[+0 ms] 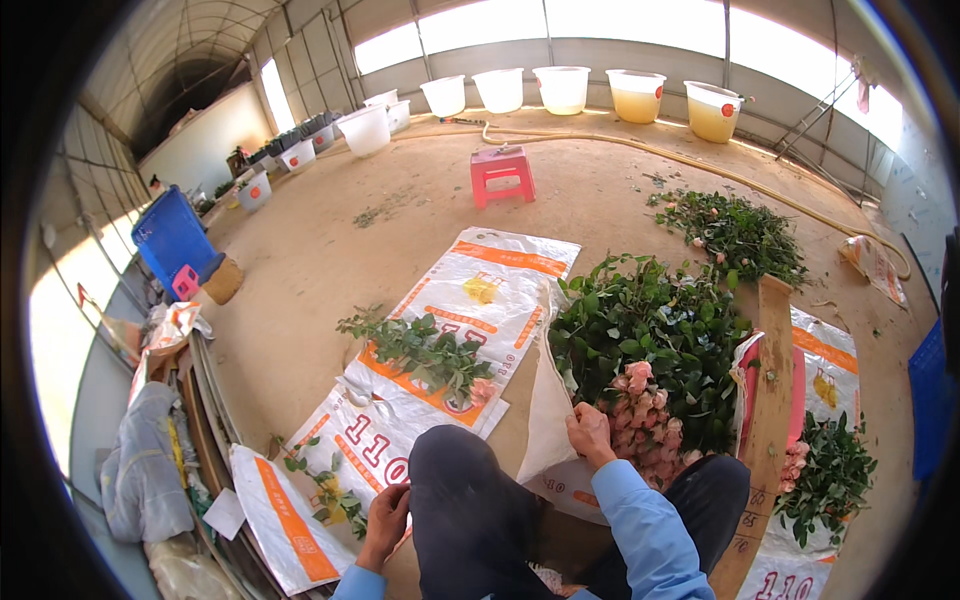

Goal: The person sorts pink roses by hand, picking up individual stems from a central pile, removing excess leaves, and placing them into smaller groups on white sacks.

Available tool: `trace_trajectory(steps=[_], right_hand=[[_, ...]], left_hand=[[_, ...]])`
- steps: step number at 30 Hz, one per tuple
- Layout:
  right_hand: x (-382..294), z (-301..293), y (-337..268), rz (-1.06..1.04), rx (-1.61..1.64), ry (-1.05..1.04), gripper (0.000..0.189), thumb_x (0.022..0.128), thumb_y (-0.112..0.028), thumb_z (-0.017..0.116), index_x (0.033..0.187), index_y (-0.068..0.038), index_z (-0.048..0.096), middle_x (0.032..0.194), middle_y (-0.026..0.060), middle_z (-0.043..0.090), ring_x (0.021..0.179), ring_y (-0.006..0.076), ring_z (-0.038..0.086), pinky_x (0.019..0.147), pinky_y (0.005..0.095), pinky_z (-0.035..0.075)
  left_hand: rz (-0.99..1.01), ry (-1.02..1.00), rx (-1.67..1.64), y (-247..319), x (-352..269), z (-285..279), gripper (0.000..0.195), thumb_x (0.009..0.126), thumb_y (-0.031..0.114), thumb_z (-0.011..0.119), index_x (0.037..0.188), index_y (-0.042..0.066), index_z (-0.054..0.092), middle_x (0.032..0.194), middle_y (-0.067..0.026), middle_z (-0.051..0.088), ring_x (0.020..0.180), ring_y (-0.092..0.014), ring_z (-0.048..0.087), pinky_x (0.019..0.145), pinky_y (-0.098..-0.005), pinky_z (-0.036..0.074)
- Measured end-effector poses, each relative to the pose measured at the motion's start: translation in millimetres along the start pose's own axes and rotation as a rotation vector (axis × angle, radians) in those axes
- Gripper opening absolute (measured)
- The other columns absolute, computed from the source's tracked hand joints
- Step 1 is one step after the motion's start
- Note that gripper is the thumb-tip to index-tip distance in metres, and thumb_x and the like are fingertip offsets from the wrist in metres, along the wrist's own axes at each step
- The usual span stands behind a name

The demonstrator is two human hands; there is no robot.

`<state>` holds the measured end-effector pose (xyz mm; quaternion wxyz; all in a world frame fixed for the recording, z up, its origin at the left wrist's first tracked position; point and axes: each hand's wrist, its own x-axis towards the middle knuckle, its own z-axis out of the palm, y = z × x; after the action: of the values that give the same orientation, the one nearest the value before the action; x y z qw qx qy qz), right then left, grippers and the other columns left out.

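Note:
My right hand (pixel 589 433) is closed at the edge of a white woven sheet (pixel 541 420), right beside the pink roses (pixel 646 420). These roses lie in a large leafy heap (pixel 645 322) in front of my right knee, blooms towards me. My left hand (pixel 386 521) is beside my left knee with its fingers curled; whether it holds anything is hidden. Near it, a yellow rose (pixel 330 495) with leafy stems lies on a printed woven sack (pixel 352 427). Farther forward, a small bunch of rose stems (pixel 435 356) with one pink bloom (pixel 481 391) rests on the sacks.
A wooden board (pixel 772 375) with handwritten marks stands right of the heap. Beyond it lie more pink roses (pixel 793 465) on sacks. Cut greenery (pixel 735 232) is piled farther out. A pink stool (pixel 502 176), a hose (pixel 637 142) and white tubs (pixel 562 90) stand or lie ahead.

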<state>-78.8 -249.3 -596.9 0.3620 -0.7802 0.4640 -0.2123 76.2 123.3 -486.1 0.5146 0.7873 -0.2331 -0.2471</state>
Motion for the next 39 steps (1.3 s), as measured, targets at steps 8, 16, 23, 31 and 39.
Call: trace_trajectory(steps=[8,16,23,31,39], right_hand=[[-13.8,-21.6,12.1,0.028,0.114,0.073,0.015,0.081,-0.018,0.064,0.085,-0.004,0.067,0.088,0.0213,0.07,0.087,0.0397,0.067,0.078,0.046,0.053],[-19.6,-25.9,11.4,-0.086,0.066,0.113,0.017,0.078,-0.014,0.072,0.083,0.0,0.067,0.084,0.0214,0.068,0.084,0.0395,0.066,0.078,0.0465,0.053],[-30.9,-30.5,1.4,-0.12,0.071,0.121,0.016,0.078,-0.012,0.073,0.082,0.001,0.065,0.08,0.0205,0.068,0.079,0.039,0.066,0.074,0.045,0.053],[-24.5,-27.4,3.5,-0.245,0.055,0.042,0.021,0.077,-0.018,0.071,0.085,0.001,0.065,0.08,0.0204,0.068,0.078,0.037,0.067,0.071,0.0435,0.054],[-10.5,-89.5,-37.8,-0.287,-0.074,-0.543,0.022,0.086,-0.019,0.066,0.097,0.0,0.066,0.089,0.0163,0.072,0.084,0.0336,0.069,0.076,0.0414,0.054]], left_hand=[[0.091,-0.095,0.254,1.6,-76.1,-46.8,0.027,0.1,0.02,0.06,0.114,-0.002,0.069,0.1,-0.0074,0.074,0.093,-0.012,0.068,0.084,-0.0271,0.053],[-0.078,-0.074,0.128,-3.9,-116.0,-53.8,0.028,0.098,0.023,0.061,0.114,0.001,0.069,0.102,-0.0067,0.072,0.096,-0.012,0.064,0.089,-0.0287,0.05],[0.115,-0.199,0.156,17.3,-75.2,-30.4,0.029,0.101,0.022,0.058,0.12,0.001,0.065,0.099,-0.0061,0.072,0.09,-0.011,0.066,0.082,-0.0264,0.052],[0.196,-0.02,0.068,63.8,20.5,-10.9,0.023,0.098,0.014,0.061,0.116,-0.001,0.067,0.098,-0.0099,0.073,0.091,-0.014,0.069,0.08,-0.0285,0.054],[0.333,-0.07,-0.008,141.1,105.7,56.1,0.02,0.101,0.013,0.057,0.112,-0.001,0.066,0.091,-0.0049,0.071,0.083,-0.01,0.065,0.078,-0.0245,0.052]])
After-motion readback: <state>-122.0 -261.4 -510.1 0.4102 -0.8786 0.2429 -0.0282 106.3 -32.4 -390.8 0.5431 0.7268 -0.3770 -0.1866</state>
